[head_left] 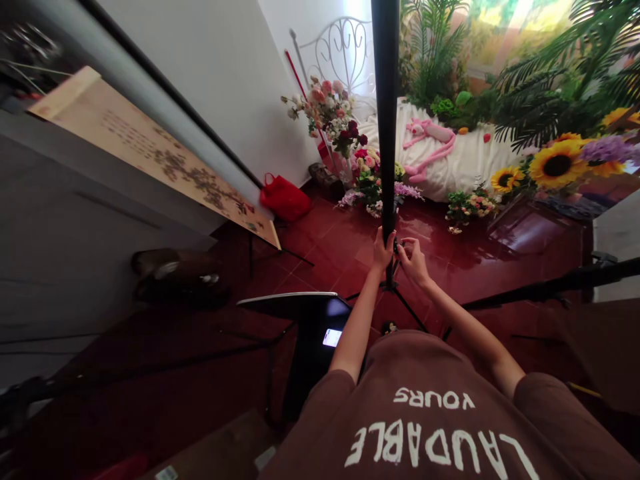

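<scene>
A black upright pole rises through the middle of the view from a tripod base on the floor. My left hand is wrapped round the lower part of this pole. At the right side of the pole, my right hand has its thumb and fingers pinched on a small black knob. The knob is partly hidden by the fingers. Both hands are close together at about the same height.
A chair with a lit phone stands left of my arms. Flowers and a white-draped bed lie ahead. A red bag and a long panel are at left; another black pole crosses at right.
</scene>
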Motion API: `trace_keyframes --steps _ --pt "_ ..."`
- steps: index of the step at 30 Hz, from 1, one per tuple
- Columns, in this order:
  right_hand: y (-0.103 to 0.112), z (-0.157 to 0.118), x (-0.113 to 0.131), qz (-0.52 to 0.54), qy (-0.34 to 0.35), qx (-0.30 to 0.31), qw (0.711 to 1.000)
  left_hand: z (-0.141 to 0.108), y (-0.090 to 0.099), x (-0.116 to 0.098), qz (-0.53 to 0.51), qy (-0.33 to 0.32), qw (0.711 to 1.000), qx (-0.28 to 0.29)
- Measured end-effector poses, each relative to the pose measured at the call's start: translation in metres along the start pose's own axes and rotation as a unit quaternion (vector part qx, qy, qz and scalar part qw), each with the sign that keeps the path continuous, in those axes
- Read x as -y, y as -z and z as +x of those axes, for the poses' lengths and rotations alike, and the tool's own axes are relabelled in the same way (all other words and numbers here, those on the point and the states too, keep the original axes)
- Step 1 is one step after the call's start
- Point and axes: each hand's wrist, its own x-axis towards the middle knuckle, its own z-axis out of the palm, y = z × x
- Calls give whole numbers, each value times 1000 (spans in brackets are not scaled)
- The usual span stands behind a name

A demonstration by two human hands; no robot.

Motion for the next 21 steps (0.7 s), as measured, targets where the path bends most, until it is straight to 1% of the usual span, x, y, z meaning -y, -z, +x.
trace_keyframes --steps 2,5,7,8,11,13,14,17,21 --pt "-7 4 -2 92 -80 -22 992 0 0 -1 -4 3 1000 1" --pt "-13 12 -6 194 -194 -54 960 0 2 -4 -8 17 1000 5" --pt "-14 16 -6 250 -243 -53 936 0 3 -7 -16 28 999 15" --pt "-13 17 -6 282 -259 -40 923 -1 3 -8 -22 35 999 20" --pt "-11 21 -5 363 -282 44 887 -2 4 -9 -40 52 998 26" --pt "-11 24 -5 384 -284 91 874 -3 3 -8 -49 51 997 22" --pt "-11 25 -5 386 -284 102 872 -3 3 -8 -53 46 997 19" --pt "-13 28 -6 389 -287 107 869 -2 1 -8 -58 35 998 8" --pt "-9 26 -7 398 -309 109 857 -4 -3 -11 -50 50 997 -10"
